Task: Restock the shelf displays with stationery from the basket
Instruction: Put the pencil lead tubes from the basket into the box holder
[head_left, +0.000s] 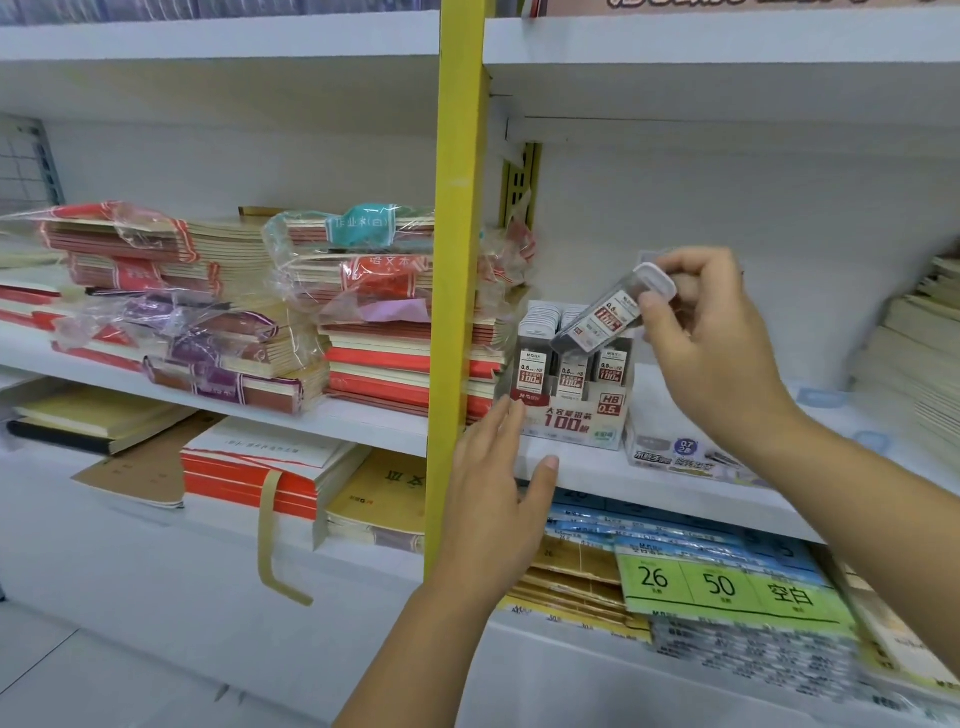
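Head-worn, close, down toward shelf (587, 470)

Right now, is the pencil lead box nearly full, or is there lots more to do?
Done: several lead cases already stand in the display box on the shelf. In hand: the right hand pinches one more lead case, tilted above the box, while the open left hand is by its corner. Left: that case must go in. How much stock remains is not in view.
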